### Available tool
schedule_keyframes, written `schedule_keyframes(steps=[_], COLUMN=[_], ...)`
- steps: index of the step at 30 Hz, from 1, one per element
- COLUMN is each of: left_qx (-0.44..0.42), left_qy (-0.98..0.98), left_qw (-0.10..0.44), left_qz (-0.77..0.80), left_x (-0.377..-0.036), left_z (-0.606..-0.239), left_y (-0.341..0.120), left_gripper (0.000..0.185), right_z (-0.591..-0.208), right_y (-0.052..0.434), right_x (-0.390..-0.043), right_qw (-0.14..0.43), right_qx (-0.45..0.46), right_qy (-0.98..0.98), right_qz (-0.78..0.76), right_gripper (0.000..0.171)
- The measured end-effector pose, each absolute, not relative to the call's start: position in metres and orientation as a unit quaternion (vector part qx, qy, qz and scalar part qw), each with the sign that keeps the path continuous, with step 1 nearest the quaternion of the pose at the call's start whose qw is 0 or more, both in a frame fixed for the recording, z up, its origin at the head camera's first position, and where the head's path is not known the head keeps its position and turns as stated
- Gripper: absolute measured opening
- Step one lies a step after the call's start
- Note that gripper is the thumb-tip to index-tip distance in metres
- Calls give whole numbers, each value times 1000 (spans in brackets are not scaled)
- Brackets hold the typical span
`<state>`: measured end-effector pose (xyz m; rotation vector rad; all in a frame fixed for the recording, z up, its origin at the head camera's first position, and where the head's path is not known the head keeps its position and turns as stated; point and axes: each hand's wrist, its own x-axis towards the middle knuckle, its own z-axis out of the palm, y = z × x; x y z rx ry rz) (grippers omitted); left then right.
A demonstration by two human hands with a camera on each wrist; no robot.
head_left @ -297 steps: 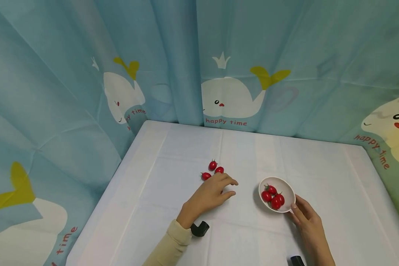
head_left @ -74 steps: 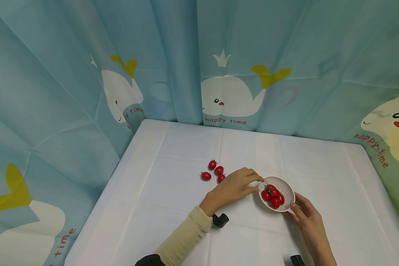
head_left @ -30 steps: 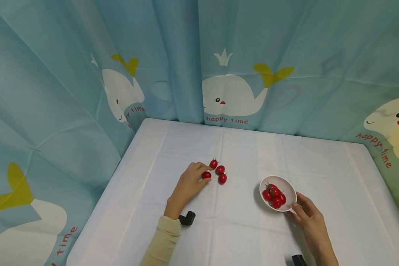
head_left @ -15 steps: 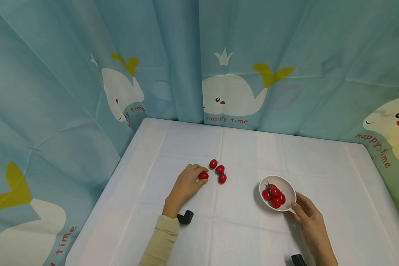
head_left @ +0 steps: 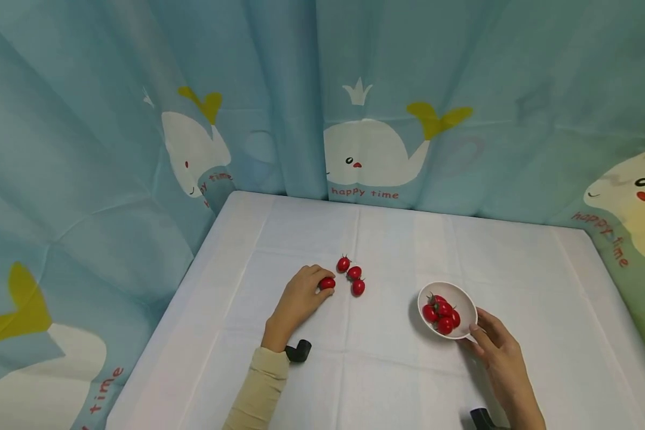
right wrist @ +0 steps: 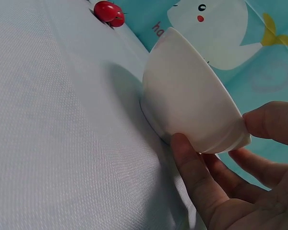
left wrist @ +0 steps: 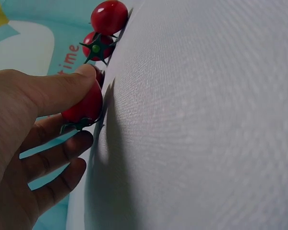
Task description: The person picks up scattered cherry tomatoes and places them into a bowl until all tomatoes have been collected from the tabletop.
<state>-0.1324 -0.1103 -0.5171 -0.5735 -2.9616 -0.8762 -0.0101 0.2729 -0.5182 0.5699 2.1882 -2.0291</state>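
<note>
My left hand [head_left: 298, 303] pinches a cherry tomato [head_left: 326, 283] between thumb and fingers, low over the white cloth. In the left wrist view the thumb lies across this red tomato [left wrist: 86, 104], whose green stem end points toward the lower fingers. Just right of it, three more cherry tomatoes lie close together, the nearest one [head_left: 358, 287] toward the front. My right hand [head_left: 502, 358] grips the edge of a small white bowl [head_left: 464, 304], thumb on the rim and fingers beneath, as the right wrist view shows. Several cherry tomatoes [head_left: 444, 325] sit inside the bowl.
A white cloth [head_left: 387, 370] covers the table. Blue-green curtains [head_left: 279, 89] printed with whales stand behind and along the left side. A black wrist mount [head_left: 299, 351] shows at the left wrist, and another black piece [head_left: 481, 418] by the right wrist.
Since 9.9 seconds ago, one more tomato has come into the bowl. My left hand has gone from the bowl back to the left and taken hold of the leftmost loose tomato, shifting it slightly left.
</note>
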Motion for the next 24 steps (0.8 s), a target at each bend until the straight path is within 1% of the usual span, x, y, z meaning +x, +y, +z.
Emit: schedule_keyframes(steps=[11,16,24], left_qx=[-164,-163,-184], left_qy=[-941,-940,-935], left_qw=[-12,-1,19], left_qz=[-297,-299,-302], left_x=[-131,-129,-128], left_z=[-516,-512,-507], left_y=[-103,-101,-90], left_gripper=[31,33,33], right_z=[-515,-514,-512], right_y=[274,274,277], right_x=[-9,-10,-6], right_qw=[23,28,25], right_qx=[151,151,160], right_qy=[750,753,751], right_qz=[-643,-640,-640], right_gripper=[63,61,61])
